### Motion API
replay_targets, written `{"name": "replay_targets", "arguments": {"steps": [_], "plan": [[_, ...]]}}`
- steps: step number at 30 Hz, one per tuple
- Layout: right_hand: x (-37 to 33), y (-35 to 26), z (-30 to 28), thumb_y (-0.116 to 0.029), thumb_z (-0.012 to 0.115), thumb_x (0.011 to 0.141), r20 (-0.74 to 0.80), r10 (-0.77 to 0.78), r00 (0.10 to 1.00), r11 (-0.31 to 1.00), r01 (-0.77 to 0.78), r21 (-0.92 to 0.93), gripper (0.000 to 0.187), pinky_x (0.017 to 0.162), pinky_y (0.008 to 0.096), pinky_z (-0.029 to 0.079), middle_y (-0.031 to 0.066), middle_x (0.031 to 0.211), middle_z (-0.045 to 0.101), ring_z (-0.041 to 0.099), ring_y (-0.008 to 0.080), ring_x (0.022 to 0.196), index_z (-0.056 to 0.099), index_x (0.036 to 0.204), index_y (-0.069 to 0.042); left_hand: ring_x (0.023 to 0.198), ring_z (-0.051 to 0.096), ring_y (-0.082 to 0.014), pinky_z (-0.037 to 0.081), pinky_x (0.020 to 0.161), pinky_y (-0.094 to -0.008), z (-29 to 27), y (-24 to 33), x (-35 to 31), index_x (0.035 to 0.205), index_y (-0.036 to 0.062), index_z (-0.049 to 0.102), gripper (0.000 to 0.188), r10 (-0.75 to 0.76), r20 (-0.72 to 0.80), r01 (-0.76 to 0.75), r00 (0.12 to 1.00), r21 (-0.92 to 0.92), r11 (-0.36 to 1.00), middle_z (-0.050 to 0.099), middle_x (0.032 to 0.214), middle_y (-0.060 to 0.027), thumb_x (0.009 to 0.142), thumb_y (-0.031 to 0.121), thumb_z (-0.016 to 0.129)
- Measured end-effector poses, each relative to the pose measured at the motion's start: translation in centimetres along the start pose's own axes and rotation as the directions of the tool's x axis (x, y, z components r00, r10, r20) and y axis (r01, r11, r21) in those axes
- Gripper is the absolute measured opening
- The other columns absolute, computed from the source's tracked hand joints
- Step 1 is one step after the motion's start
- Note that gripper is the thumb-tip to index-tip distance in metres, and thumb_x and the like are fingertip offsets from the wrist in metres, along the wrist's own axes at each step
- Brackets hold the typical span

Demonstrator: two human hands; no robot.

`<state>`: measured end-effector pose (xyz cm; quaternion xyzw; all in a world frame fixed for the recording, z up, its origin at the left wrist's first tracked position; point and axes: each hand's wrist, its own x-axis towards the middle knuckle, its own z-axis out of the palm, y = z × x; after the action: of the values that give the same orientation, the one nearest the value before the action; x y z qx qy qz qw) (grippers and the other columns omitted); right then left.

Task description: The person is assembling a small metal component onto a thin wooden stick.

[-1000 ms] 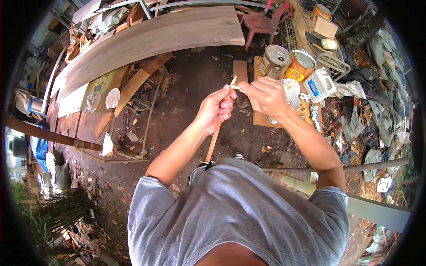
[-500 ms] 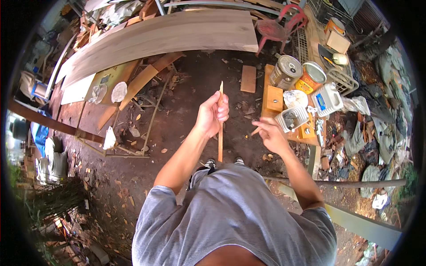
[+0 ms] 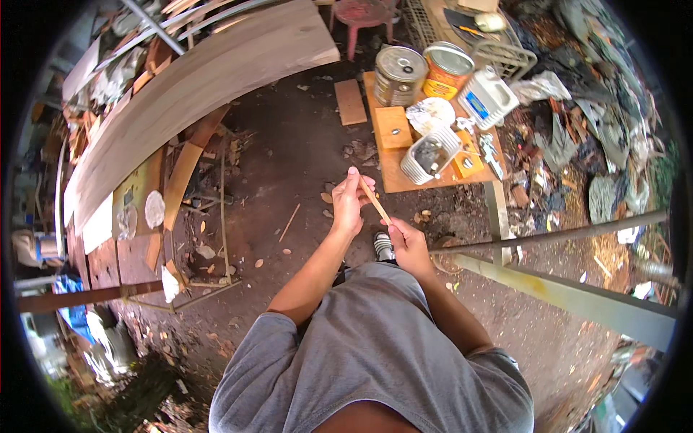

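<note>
A narrow, pale wooden strip (image 3: 375, 199) slants between my hands in front of my body. My left hand (image 3: 348, 208) has its upper end between the raised thumb and the fingers, which reach behind the wood. At the lower end, the closed fingers of my right hand (image 3: 409, 249) pinch the strip. On the dirt to the left of my left hand lies a thin stick (image 3: 289, 223).
To the right, a low wooden table (image 3: 404, 180) bears a metal can (image 3: 399, 76), an orange-yellow bucket (image 3: 445, 70), a white jug (image 3: 487, 99) and a ribbed container (image 3: 430, 155). Long grey boards (image 3: 209, 101) stretch across the left. A metal beam (image 3: 570, 298) crosses at lower right.
My right hand has come inward and taken the strip's lower end. My left grip has loosened from a fist, and the strip now slants. The view has turned rightward; a stick now shows on the ground.
</note>
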<state>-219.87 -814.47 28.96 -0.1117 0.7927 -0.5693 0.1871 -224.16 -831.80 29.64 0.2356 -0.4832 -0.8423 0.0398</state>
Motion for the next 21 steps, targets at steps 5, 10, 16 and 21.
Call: {"name": "replay_targets", "arguments": {"steps": [5, 10, 16, 21], "plan": [[-1.1, 0.7, -3.4, -0.012, 0.054, 0.094, -0.263, -0.229, 0.937, 0.918, 0.117, -0.379, 0.017, 0.062, 0.0459, 0.050, 0.0180, 0.085, 0.064, 0.063, 0.0395, 0.073, 0.065, 0.105, -0.007, 0.078, 0.061, -0.0130, 0.046, 0.073, -0.0293, 2.5, -5.0, 2.4, 0.077, 0.0087, 0.065, 0.049, -0.193, -0.034, 0.193, 0.981, -0.014, 0.981, 0.065, 0.073, -0.0028, 0.095, 0.052, 0.050], [-0.6, 4.5, -7.6, -0.014, 0.053, 0.094, -0.348, -0.148, 0.926, 0.909, -0.011, -0.418, 0.023, 0.061, 0.0458, 0.052, 0.0167, 0.085, 0.066, 0.064, 0.0392, 0.073, 0.064, 0.113, -0.009, 0.081, 0.061, -0.0164, 0.044, 0.075, -0.0327, 5.7, -7.4, 6.3, 0.085, 0.0099, 0.067, 0.055, -0.460, 0.134, 0.458, 0.878, 0.046, 0.888, 0.068, 0.082, -0.0041, 0.092, 0.060, 0.045], [-0.1, 2.4, -13.0, -0.004, 0.051, 0.094, -0.260, 0.107, 0.960, 0.993, -0.093, 0.067, 0.035, 0.060, 0.0311, 0.048, 0.0098, 0.072, 0.061, 0.063, 0.0175, 0.067, 0.052, 0.129, -0.005, 0.089, 0.064, -0.0252, 0.050, 0.072, -0.0387, 3.9, -10.8, 21.3, 0.105, 0.0132, 0.070, 0.031, 0.388, 0.115, -0.263, 0.915, 0.897, 0.355, 0.068, 0.098, -0.0039, 0.086, 0.037, 0.067], [-2.5, 4.6, -15.9, 0.003, 0.043, 0.098, -0.190, 0.248, 0.950, 0.799, -0.090, 0.595, 0.027, 0.065, 0.0227, 0.048, 0.0036, 0.098, 0.063, 0.060, 0.0099, 0.075, 0.053, 0.120, -0.008, 0.094, 0.062, -0.0290, 0.050, 0.081, -0.0416, 6.6, -13.1, 26.6, 0.102, 0.0146, 0.069, 0.030, 0.412, 0.269, -0.313, 0.870, 0.949, 0.042, 0.065, 0.102, -0.0061, 0.078, 0.032, 0.073]]}}
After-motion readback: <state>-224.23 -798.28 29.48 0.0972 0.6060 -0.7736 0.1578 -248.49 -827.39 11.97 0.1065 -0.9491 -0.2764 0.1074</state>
